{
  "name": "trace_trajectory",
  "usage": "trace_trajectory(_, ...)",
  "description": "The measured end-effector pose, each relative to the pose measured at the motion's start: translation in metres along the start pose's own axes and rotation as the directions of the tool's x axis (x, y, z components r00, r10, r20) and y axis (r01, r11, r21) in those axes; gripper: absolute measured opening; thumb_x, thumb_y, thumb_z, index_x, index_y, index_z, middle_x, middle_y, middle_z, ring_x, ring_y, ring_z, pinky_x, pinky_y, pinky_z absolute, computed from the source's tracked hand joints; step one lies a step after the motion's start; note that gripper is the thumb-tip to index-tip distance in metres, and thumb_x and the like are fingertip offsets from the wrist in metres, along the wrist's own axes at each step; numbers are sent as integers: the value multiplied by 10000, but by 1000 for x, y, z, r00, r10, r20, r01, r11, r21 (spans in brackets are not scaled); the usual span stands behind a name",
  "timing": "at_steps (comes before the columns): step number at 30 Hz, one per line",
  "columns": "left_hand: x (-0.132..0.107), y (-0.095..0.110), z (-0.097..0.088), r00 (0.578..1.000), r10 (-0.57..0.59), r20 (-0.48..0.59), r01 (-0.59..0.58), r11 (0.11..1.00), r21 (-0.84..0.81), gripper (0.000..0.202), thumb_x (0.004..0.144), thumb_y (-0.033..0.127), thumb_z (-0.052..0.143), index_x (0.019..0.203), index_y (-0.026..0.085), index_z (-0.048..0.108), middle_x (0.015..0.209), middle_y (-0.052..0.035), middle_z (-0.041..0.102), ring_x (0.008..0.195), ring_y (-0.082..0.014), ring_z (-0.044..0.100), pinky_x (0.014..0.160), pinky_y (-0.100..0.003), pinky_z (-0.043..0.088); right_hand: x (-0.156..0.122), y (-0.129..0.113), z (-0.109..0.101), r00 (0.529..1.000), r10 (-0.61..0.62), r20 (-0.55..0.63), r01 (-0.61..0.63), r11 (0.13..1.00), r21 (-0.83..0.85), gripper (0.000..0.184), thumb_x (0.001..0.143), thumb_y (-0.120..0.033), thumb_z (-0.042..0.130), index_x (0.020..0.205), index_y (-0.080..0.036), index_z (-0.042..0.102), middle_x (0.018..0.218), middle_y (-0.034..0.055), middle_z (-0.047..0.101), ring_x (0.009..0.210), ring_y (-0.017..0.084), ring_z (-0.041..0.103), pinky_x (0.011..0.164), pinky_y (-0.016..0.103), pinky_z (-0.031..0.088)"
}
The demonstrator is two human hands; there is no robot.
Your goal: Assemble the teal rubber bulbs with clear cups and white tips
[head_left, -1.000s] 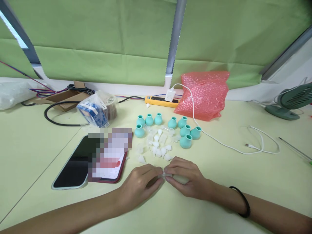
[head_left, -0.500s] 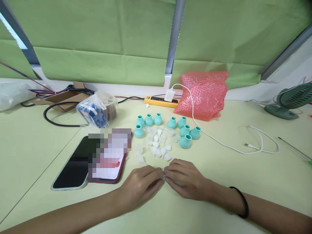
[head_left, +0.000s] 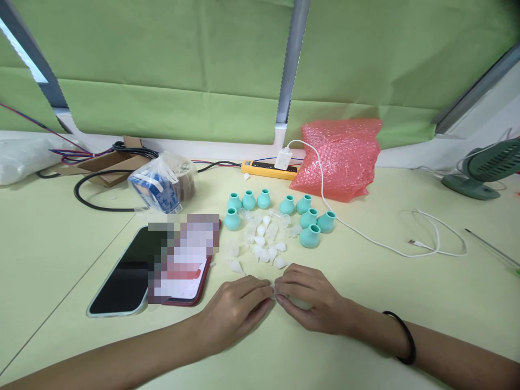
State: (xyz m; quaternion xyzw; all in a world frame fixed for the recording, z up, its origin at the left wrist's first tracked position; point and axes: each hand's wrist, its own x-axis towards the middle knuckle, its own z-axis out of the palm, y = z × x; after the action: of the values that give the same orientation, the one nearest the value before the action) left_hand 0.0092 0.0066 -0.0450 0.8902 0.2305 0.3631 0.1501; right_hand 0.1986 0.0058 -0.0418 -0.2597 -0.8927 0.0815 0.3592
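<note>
My left hand (head_left: pixel 241 304) and my right hand (head_left: pixel 306 298) meet fingertip to fingertip low over the pale yellow table. Between them they pinch a small translucent white plastic piece (head_left: pixel 273 292), mostly covered by the fingers. Just beyond the hands lie several loose white teardrop-shaped pieces (head_left: pixel 264 254), along with clear tube-like plastic parts (head_left: pixel 272 232). Behind and around these stand several turquoise rubber bulbs (head_left: pixel 309 236) with open necks, one group at the left and another at the right.
Two phones (head_left: pixel 125 276) lie left of my hands. Farther back are a bagged blue item (head_left: pixel 156 189), a yellow power strip (head_left: pixel 264 169) and a pink bubble-wrap bag (head_left: pixel 341 162). A white cable (head_left: pixel 377 242), a screwdriver (head_left: pixel 489 246) and a green fan (head_left: pixel 487 168) are at the right.
My fingertips have shifted very slightly around the small piece, and a little more of it shows between them. The other things stay where they were.
</note>
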Motion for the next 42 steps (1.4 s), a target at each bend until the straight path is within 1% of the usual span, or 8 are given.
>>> trace_trajectory(9, -2, 0, 2, 999, -37, 23, 37, 999, 3, 167, 782, 105, 491, 942, 128, 533, 798, -64, 624, 704, -134, 586, 604, -238, 502, 2, -2, -2, 998, -1, 60, 2, 1000, -19, 119, 767, -93, 466, 837, -164, 531, 718, 33, 609, 644, 117, 518, 591, 248, 448)
trace_trajectory(14, -1, -1, 2, 1000, 12, 0, -12, 1000, 19, 190, 774, 98, 505, 961, 123, 533, 807, -69, 622, 699, -135, 577, 586, -237, 495, -1, -3, -1, 997, 61, 40, -60, 998, -18, 140, 749, -128, 498, 885, -151, 518, 676, 30, 593, 625, 134, 501, 572, 271, 446)
trace_trajectory(18, -1, -1, 2, 999, 39, -7, -39, 999, 32, 196, 772, 89, 513, 964, 123, 527, 797, -70, 623, 695, -137, 571, 586, -242, 492, -1, -2, 1, 999, 35, 26, -35, 999, -6, 182, 736, -121, 517, 915, -149, 535, 696, 42, 602, 634, 139, 506, 578, 277, 455)
trace_trajectory(26, -4, -1, 2, 999, -9, 42, 8, 1000, 8, 239, 784, 90, 496, 1017, 141, 482, 825, -64, 619, 710, -141, 566, 604, -250, 487, -2, 0, 0, 996, -10, 91, 18, 996, -87, 68, 760, -134, 515, 817, -141, 551, 698, 48, 609, 650, 139, 509, 578, 274, 451)
trace_trajectory(29, -5, -1, 2, 998, -54, 44, 55, 998, -19, 169, 785, 99, 494, 949, 138, 485, 780, -59, 614, 676, -139, 559, 580, -249, 482, -4, 0, 1, 995, -16, 93, 28, 991, -128, 109, 762, -139, 518, 869, -144, 542, 708, 42, 615, 654, 144, 512, 583, 286, 449)
trace_trajectory(33, -4, -1, 0, 993, -103, 48, 106, 992, -63, 139, 789, 95, 475, 920, 141, 481, 761, -57, 595, 663, -134, 551, 570, -244, 470, -5, 0, 1, 999, 14, 44, -11, 998, -55, 230, 744, -165, 544, 970, -139, 508, 718, 40, 608, 654, 140, 514, 598, 281, 453)
trace_trajectory(37, 0, 1, -4, 995, -101, 27, 102, 992, -77, 116, 794, 95, 457, 899, 141, 477, 741, -55, 587, 638, -130, 543, 552, -238, 456, -4, 0, 2, 997, 5, 78, -6, 1000, 9, 160, 749, -138, 527, 906, -164, 523, 707, 32, 605, 628, 128, 513, 566, 256, 443)
trace_trajectory(42, 3, 4, -7, 993, -114, 36, 118, 985, -122, 196, 751, 187, 565, 920, 130, 485, 756, -70, 599, 656, -149, 564, 563, -251, 469, -5, 0, 2, 1000, 24, 7, -25, 995, 101, 272, 744, -146, 543, 1008, -160, 483, 729, 41, 605, 651, 133, 529, 580, 256, 457)
